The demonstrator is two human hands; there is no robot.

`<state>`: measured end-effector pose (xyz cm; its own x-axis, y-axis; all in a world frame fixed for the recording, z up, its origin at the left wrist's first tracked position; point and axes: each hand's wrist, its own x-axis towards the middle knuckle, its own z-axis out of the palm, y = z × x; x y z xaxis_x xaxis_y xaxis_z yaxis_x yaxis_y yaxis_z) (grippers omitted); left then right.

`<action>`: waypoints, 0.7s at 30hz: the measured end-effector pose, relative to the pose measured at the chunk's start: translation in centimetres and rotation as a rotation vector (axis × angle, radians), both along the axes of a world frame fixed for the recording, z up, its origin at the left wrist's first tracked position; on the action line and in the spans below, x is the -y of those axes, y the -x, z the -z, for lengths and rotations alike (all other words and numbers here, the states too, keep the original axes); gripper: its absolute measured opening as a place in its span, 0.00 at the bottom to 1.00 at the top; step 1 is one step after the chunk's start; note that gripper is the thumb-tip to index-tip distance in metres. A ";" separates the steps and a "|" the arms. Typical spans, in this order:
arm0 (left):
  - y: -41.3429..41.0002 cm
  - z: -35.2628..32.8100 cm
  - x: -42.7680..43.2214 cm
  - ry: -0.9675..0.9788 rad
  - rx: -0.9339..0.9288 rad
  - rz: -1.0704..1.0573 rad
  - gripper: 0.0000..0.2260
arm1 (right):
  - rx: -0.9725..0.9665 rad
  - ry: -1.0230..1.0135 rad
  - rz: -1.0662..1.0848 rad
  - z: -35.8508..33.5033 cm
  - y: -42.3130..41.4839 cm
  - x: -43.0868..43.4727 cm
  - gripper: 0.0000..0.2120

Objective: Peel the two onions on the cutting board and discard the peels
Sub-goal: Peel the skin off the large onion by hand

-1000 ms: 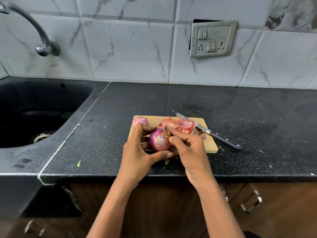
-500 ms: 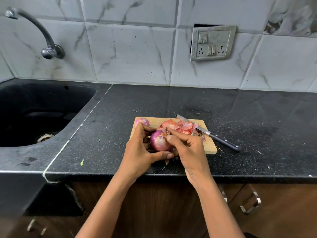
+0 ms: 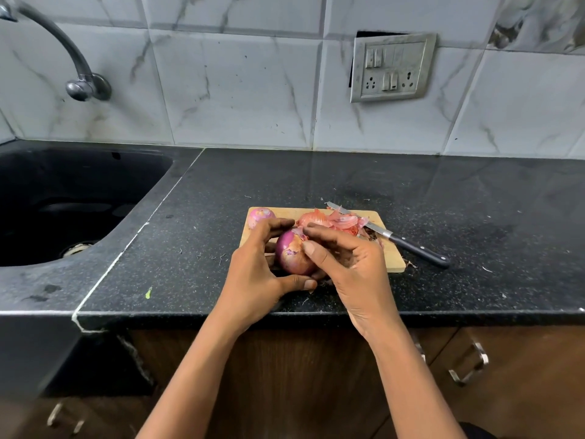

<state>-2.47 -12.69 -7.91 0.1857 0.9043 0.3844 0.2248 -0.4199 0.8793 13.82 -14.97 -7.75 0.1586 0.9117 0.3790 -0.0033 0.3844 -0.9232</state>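
A person's left hand (image 3: 256,274) cupped a half-peeled onion (image 3: 292,259) over the cutting board's (image 3: 392,261) near edge, its torn end pointing toward the far edge and its long axis apparently running near to far. The right hand (image 3: 351,264), touching it from the right, pinched loose skin (image 3: 297,245) at that end. A second onion (image 3: 259,216) sat at the far-left corner.

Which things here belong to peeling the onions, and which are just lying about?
Part of the job: held onion, gripped by left hand, skin pinched by right hand; second onion; peel pile; cutting board.
Just lying about: knife, unused; sink; tap; switch panel.
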 end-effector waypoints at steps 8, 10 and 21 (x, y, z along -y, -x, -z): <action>0.3 0.0 0.0 -0.014 0.010 0.031 0.37 | -0.001 -0.020 -0.013 0.1 -0.1 -0.3 0.07; 0.4 0.1 0.0 -0.003 0.016 0.045 0.37 | 0.031 -0.022 -0.004 0.0 0.0 -0.3 0.07; 0.8 0.3 -0.4 0.045 0.044 0.099 0.37 | 0.499 -0.091 0.019 -1.7 -1.2 -0.2 0.10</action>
